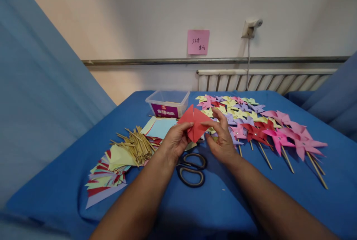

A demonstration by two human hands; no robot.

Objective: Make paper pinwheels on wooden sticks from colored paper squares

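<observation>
A square of red paper (199, 118), turned corner up and cut in from its corners, is held above the table. My left hand (176, 139) pinches it near the middle, thumb in front. On its right side, my right hand (223, 140) touches the paper with a fingertip; the thumb and other fingers are spread apart. Below the hands lie scissors (181, 166) with dark handles; their blades are mostly hidden by my left hand. Behind the paper rests a stack of coloured sheets (160, 127), light blue on top.
Finished pinwheels (255, 132) on sticks cover the table's right side. Bundled thin sticks (139, 145) and fanned paper pieces (107, 176) lie at left. A clear plastic box (181, 100) stands at the back, before the wall. Blue cloth (220, 210) covers the table.
</observation>
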